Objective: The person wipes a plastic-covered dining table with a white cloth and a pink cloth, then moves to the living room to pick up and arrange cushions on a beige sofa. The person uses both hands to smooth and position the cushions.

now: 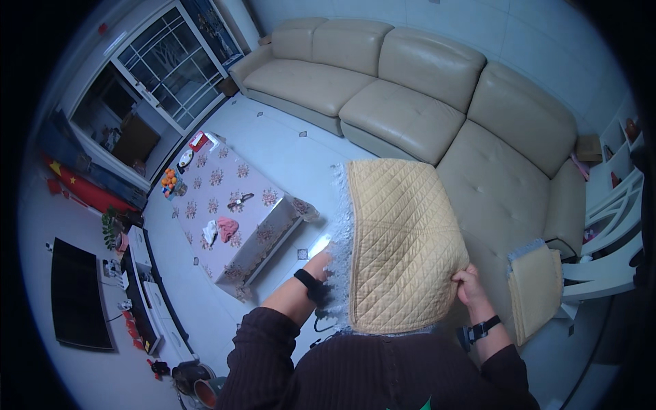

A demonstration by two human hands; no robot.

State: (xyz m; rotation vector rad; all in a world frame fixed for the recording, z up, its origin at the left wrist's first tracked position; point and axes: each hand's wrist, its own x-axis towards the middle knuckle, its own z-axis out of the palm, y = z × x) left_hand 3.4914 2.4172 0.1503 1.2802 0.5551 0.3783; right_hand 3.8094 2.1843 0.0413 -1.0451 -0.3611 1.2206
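Observation:
A yellow quilted cover (405, 246) with diamond stitching and a grey lace fringe on its left edge hangs in front of my body. My right hand (469, 287) pinches its right edge, thumb on top. At the fringed left side is my left hand (322, 261), mostly hidden behind the lace, so its fingers cannot be seen. The cover looks folded, with a strip of fringe also showing along its bottom. To the right, another folded yellow cover (535, 292) with grey fringe rests by the white chair.
A beige leather sectional sofa (405, 107) runs along the far wall to my right. Left of me stands a coffee table with a floral cloth (215, 200), bearing a pink cloth (228, 229), a knife (240, 200) and oranges (169, 179). A white chair (610, 256) stands at right.

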